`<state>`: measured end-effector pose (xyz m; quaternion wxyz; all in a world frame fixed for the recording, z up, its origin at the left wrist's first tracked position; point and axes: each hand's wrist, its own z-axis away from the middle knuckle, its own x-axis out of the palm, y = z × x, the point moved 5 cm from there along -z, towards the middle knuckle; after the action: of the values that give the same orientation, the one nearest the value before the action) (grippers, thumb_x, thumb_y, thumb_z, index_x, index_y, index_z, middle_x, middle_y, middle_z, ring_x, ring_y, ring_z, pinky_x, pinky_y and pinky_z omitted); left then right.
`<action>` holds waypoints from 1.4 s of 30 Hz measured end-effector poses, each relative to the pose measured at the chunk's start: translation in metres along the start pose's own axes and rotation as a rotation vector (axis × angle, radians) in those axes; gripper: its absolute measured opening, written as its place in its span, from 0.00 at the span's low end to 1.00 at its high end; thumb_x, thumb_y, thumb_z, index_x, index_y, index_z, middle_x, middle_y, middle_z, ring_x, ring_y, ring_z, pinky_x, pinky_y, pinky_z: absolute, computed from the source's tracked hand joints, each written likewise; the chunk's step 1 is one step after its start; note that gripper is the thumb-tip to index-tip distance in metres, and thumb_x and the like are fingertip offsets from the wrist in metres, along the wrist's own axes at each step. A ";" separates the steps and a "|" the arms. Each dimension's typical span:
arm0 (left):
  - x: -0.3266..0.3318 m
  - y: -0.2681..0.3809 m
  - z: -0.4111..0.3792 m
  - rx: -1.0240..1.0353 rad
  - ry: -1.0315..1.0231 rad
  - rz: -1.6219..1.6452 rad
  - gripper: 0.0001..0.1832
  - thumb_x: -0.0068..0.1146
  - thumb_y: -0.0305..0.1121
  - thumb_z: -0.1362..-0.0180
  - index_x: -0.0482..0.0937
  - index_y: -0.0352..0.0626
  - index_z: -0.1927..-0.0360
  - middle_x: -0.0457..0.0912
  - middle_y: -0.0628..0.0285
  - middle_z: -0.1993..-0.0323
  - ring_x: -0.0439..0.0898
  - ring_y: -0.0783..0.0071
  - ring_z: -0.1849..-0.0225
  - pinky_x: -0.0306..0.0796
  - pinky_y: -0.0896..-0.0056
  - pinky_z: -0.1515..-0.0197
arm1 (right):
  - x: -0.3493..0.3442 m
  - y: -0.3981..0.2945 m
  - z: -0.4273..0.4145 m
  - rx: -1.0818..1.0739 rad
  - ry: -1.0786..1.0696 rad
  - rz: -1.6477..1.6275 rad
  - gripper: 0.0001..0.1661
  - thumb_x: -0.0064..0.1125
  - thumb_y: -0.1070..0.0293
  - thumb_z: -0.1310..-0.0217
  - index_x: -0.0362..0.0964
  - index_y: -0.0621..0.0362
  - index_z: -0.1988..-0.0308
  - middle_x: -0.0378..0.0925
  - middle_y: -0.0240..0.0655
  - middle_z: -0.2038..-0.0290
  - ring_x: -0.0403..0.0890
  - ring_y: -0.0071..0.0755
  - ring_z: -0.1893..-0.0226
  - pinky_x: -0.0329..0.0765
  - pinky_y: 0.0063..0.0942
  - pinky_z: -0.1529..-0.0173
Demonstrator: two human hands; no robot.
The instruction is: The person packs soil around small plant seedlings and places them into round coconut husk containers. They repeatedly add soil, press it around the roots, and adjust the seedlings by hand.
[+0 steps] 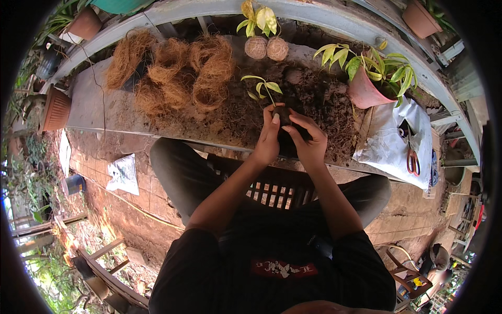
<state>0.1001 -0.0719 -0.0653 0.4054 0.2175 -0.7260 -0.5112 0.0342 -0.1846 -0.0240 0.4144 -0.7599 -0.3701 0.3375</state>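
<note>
Between my two hands is a dark ball of soil (pixel 281 114) with a small leafy seedling (pixel 265 86) rising from its top. My left hand (pixel 270 131) cups the ball from the left, thumb against its near face. On the right side, the fingers and thumb of my right hand (pixel 310 135) press on the same ball. Loose dark soil (pixel 313 92) is spread over the table beneath and beyond my hands. Two plants with string-wrapped root balls (pixel 266 48) stand at the table's far side.
Coconut fibre nests (pixel 176 78) lie on the table's left. A pink pot (pixel 366 90) of leafy plants leans at the right. Scissors with orange-brown handles (pixel 412 159) rest on a white plastic bag (pixel 392 137). A ribbed brown pot (pixel 57 110) is beyond the table's left end.
</note>
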 end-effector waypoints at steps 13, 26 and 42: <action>-0.007 0.001 0.000 0.045 0.058 -0.142 0.24 0.30 0.49 0.18 0.65 0.41 0.35 0.73 0.63 0.50 0.72 0.77 0.48 0.67 0.70 0.41 | 0.011 -0.008 0.004 -0.421 0.019 0.340 0.10 0.76 0.73 0.44 0.85 0.54 0.60 0.84 0.35 0.47 0.85 0.42 0.52 0.79 0.38 0.51; -0.013 0.001 -0.004 -0.040 0.099 0.037 0.26 0.29 0.52 0.18 0.65 0.42 0.33 0.75 0.63 0.58 0.76 0.76 0.59 0.73 0.71 0.52 | 0.013 -0.014 0.008 -0.383 -0.164 0.482 0.26 0.70 0.73 0.41 0.84 0.44 0.42 0.73 0.40 0.46 0.76 0.50 0.46 0.77 0.44 0.44; -0.004 0.007 -0.006 -0.092 0.080 0.235 0.22 0.46 0.39 0.21 0.63 0.40 0.30 0.69 0.68 0.65 0.70 0.78 0.64 0.71 0.69 0.55 | -0.024 -0.027 -0.023 -0.273 -0.027 0.393 0.13 0.66 0.75 0.35 0.87 0.53 0.51 0.85 0.34 0.59 0.81 0.39 0.50 0.68 0.37 0.44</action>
<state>0.1082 -0.0701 -0.0592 0.5005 0.1323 -0.7056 -0.4839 0.0338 -0.2031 0.0142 0.2289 -0.8617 -0.2629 0.3686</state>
